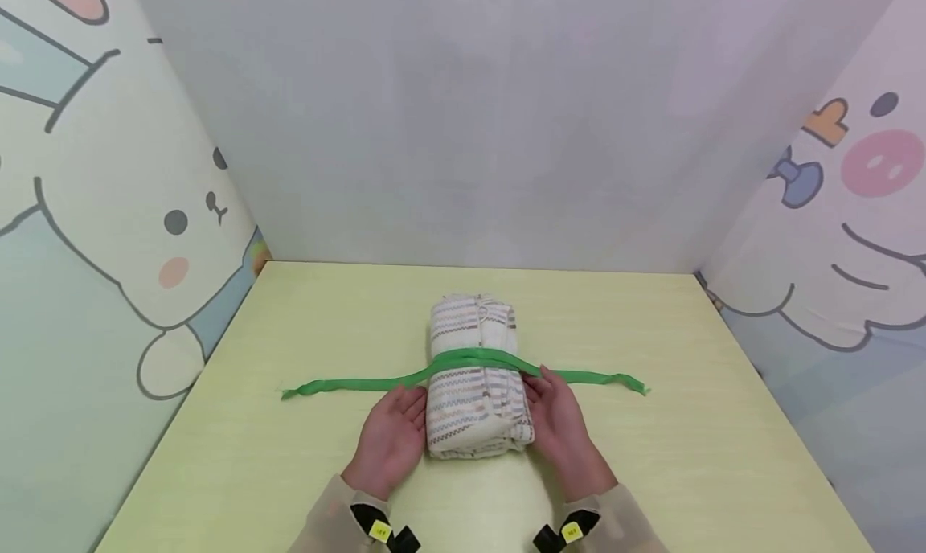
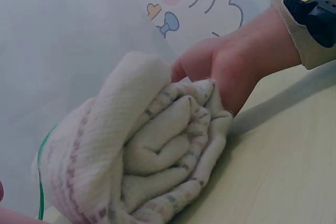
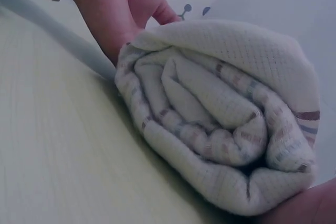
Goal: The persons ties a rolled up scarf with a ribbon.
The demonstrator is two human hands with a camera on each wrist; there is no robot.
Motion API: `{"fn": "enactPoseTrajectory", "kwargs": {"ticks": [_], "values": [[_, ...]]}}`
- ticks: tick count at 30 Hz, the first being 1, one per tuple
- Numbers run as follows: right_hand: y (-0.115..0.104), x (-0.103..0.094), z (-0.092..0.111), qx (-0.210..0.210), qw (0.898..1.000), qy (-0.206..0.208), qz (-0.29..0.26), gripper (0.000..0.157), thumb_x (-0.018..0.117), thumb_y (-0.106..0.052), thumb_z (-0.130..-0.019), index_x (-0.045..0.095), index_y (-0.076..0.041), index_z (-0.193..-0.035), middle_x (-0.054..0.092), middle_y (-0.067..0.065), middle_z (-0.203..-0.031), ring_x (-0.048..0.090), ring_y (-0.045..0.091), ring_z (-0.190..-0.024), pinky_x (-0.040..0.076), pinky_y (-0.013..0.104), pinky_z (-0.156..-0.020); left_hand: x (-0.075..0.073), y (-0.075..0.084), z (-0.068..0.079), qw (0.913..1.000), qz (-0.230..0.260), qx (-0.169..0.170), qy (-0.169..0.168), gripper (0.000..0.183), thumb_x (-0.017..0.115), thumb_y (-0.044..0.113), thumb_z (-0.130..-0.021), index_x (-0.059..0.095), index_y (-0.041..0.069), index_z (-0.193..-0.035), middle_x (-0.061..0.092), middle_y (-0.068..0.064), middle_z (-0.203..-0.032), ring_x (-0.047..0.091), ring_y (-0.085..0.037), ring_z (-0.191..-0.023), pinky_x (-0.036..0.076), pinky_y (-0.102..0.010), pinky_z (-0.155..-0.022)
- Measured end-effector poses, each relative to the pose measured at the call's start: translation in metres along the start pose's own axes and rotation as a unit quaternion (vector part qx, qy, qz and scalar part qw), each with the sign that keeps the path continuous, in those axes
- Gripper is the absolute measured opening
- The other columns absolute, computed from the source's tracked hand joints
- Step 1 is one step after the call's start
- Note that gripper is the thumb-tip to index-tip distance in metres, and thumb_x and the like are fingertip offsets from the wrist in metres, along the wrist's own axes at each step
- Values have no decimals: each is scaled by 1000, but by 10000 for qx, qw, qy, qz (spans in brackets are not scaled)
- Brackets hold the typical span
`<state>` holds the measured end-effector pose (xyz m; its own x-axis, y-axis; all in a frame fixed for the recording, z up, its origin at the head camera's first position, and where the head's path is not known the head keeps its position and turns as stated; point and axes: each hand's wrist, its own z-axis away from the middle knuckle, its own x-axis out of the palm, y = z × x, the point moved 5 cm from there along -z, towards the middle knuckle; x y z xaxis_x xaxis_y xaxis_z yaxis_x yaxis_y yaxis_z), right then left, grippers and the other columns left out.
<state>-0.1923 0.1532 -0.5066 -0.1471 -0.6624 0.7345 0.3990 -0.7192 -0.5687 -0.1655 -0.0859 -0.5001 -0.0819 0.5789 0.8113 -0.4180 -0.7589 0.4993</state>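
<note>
A rolled-up cloth (image 1: 463, 408), whitish with rows of small coloured stripes, lies lengthwise on the table. Across its top runs a green ribbon (image 1: 473, 358), whose two loose ends stretch out to the left and right. My left hand (image 1: 389, 442) rests palm up along the roll's left side, fingers at its lower edge. On the other side my right hand (image 1: 563, 432) lies against the roll, its fingers extended by the ribbon and partly hidden. The wrist views show the spiral end of the cloth (image 2: 157, 156), with the folds (image 3: 210, 103) layered inside one another.
The pale yellow table (image 1: 687, 424) reaches back to a plain grey wall (image 1: 470, 135). Side panels with a cartoon rabbit (image 1: 130, 191) and a cartoon pig (image 1: 832, 239) border it. Small black devices with yellow labels sit on both wrists.
</note>
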Motion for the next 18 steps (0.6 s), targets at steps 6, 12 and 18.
{"fn": "enactPoseTrajectory", "kwargs": {"ticks": [6, 12, 18], "values": [[3, 2, -8, -31, 9989, 169, -427, 64, 45, -37, -111, 23, 0, -158, 31, 16, -157, 31, 27, -147, 32, 35, -119, 0, -9, -12, 9997, 138, 142, 174, 70, 31, 30, -113, -4, -7, -160, -2, -24, -169, -1, -33, -157, 7, -42, -126], [3, -2, -15, -402, 9943, 539, -833, 27, 52, -29, -110, 56, -6, -123, 58, 6, -120, 60, 17, -111, 49, 29, -100, 1, -9, -21, 9954, 154, 770, 556, 65, 33, 26, -113, 4, -6, -161, 6, -23, -169, 5, -33, -156, 11, -40, -126], [2, -5, -18, -688, 9896, 648, -1081, 20, 53, -25, -109, 60, -11, -121, 63, 3, -115, 62, 15, -108, 49, 26, -98, -4, -3, -29, 9887, 409, 1278, 670, 62, 32, 25, -114, 4, -1, -163, 13, -20, -168, 11, -31, -156, 14, -39, -125]]}}
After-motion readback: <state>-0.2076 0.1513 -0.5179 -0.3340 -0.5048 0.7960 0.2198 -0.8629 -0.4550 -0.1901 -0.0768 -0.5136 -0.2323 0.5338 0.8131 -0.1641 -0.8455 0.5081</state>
